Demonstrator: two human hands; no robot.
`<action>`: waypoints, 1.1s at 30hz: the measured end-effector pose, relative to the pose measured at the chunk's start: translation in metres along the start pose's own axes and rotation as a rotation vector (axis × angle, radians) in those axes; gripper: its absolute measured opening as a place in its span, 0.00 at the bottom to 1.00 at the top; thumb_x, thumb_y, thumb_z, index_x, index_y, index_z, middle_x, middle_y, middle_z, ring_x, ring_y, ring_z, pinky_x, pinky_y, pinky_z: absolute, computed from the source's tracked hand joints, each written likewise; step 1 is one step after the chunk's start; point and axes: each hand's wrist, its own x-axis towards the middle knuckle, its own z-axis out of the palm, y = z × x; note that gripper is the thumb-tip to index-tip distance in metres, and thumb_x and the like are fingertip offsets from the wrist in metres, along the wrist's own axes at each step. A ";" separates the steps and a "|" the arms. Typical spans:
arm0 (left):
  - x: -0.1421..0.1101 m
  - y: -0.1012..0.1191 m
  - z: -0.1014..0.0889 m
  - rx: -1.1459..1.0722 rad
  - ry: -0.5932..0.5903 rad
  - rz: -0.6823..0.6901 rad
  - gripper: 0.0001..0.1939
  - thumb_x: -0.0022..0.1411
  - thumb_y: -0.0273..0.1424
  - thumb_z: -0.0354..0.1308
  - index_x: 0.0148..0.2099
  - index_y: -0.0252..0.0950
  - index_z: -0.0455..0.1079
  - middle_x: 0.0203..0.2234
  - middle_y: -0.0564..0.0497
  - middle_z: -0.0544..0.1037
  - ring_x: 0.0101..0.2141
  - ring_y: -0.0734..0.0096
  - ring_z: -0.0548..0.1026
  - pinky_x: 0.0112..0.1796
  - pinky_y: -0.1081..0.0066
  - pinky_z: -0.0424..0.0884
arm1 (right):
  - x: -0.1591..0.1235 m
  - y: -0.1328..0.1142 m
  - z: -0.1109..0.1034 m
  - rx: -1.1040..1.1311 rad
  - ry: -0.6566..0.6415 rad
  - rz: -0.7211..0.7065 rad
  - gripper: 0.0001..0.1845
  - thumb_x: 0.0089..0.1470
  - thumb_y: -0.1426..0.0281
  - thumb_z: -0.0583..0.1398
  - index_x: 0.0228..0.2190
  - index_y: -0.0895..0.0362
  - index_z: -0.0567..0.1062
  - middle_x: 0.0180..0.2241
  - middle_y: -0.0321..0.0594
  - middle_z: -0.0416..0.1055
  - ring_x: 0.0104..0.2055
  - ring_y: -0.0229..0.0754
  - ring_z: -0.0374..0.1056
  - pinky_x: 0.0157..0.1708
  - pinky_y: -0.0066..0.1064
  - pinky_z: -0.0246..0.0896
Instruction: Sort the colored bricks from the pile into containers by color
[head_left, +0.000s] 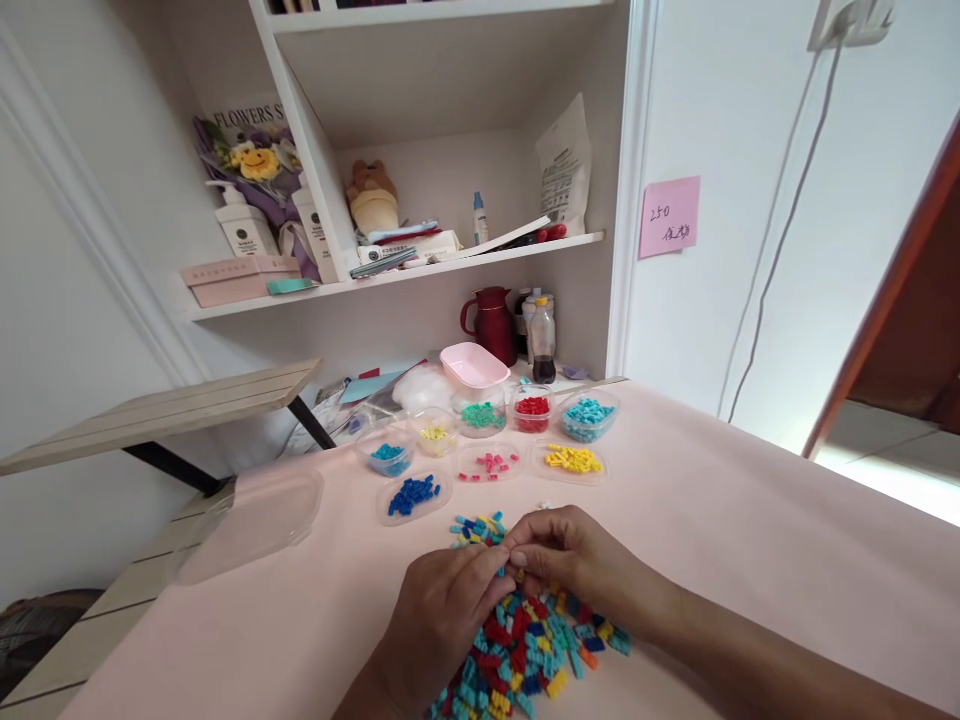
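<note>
A mixed pile of small toy building bricks [525, 645] in red, teal, blue, yellow and orange lies on the pink-covered table. Over its far part my two hands meet, fingertips touching. My left hand [454, 605] is closed, thumb and fingers pressed together. My right hand [559, 550] is pinched shut against the left fingertips. Whatever lies between the fingers is hidden, though bits of blue and yellow show just below them. Beyond the hands sit dark blue bricks [415, 494] on a clear lid, pink bricks [491, 465], and yellow bricks [574, 459] on another clear lid.
Clear tubs behind hold blue bricks [387, 455], pale yellow bricks [434, 434], green bricks [481, 416], red bricks [532, 413] and light blue bricks [589, 416]. A clear tray [259, 535] lies left. A pink basin [474, 368], red jug [495, 325] and bottle [543, 345] stand at the back.
</note>
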 end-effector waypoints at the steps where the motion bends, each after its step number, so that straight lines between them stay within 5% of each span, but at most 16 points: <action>1: 0.000 0.000 0.000 -0.008 0.006 -0.008 0.13 0.64 0.29 0.54 0.52 0.41 0.66 0.34 0.51 0.81 0.35 0.72 0.80 0.38 0.73 0.76 | 0.000 0.000 0.000 -0.032 -0.009 -0.012 0.15 0.52 0.60 0.62 0.32 0.59 0.79 0.25 0.37 0.72 0.25 0.36 0.65 0.28 0.27 0.61; 6: -0.002 -0.002 -0.001 -0.023 0.007 -0.166 0.07 0.66 0.30 0.51 0.42 0.40 0.70 0.29 0.51 0.80 0.31 0.71 0.79 0.34 0.73 0.75 | -0.003 0.000 -0.001 -0.174 0.003 -0.064 0.16 0.55 0.60 0.59 0.41 0.56 0.77 0.32 0.39 0.73 0.28 0.38 0.66 0.29 0.29 0.63; 10: -0.008 -0.015 0.000 -0.141 0.095 -0.567 0.08 0.64 0.34 0.52 0.38 0.40 0.72 0.27 0.52 0.80 0.27 0.71 0.78 0.30 0.75 0.73 | 0.000 -0.001 -0.013 -0.178 0.091 -0.157 0.22 0.56 0.58 0.58 0.50 0.52 0.70 0.38 0.40 0.70 0.29 0.38 0.67 0.32 0.32 0.65; 13: -0.009 -0.027 -0.001 -0.298 0.274 -0.911 0.10 0.61 0.39 0.56 0.35 0.39 0.73 0.24 0.52 0.79 0.26 0.70 0.77 0.29 0.75 0.71 | 0.003 -0.002 -0.028 -0.138 0.169 -0.162 0.23 0.56 0.55 0.57 0.49 0.53 0.70 0.35 0.39 0.69 0.28 0.38 0.66 0.30 0.32 0.64; 16: -0.009 -0.037 -0.003 -0.409 0.423 -1.112 0.13 0.56 0.42 0.59 0.33 0.37 0.74 0.23 0.52 0.77 0.26 0.70 0.75 0.30 0.74 0.70 | 0.006 -0.005 -0.040 -0.122 0.255 -0.149 0.24 0.53 0.52 0.58 0.45 0.54 0.73 0.32 0.38 0.67 0.27 0.38 0.65 0.30 0.32 0.65; 27: -0.023 -0.064 -0.006 -0.425 0.609 -1.302 0.27 0.54 0.54 0.53 0.30 0.33 0.73 0.14 0.59 0.63 0.14 0.79 0.60 0.17 0.77 0.57 | 0.007 0.001 -0.042 -0.159 0.296 -0.100 0.27 0.48 0.47 0.60 0.40 0.55 0.77 0.30 0.42 0.70 0.27 0.41 0.66 0.30 0.34 0.66; 33: -0.025 -0.069 -0.012 -0.365 0.412 -1.203 0.20 0.56 0.47 0.54 0.30 0.36 0.74 0.19 0.55 0.71 0.21 0.74 0.67 0.24 0.75 0.62 | 0.007 0.001 -0.043 -0.159 0.320 -0.090 0.25 0.47 0.49 0.61 0.37 0.55 0.78 0.31 0.42 0.73 0.26 0.40 0.66 0.29 0.32 0.66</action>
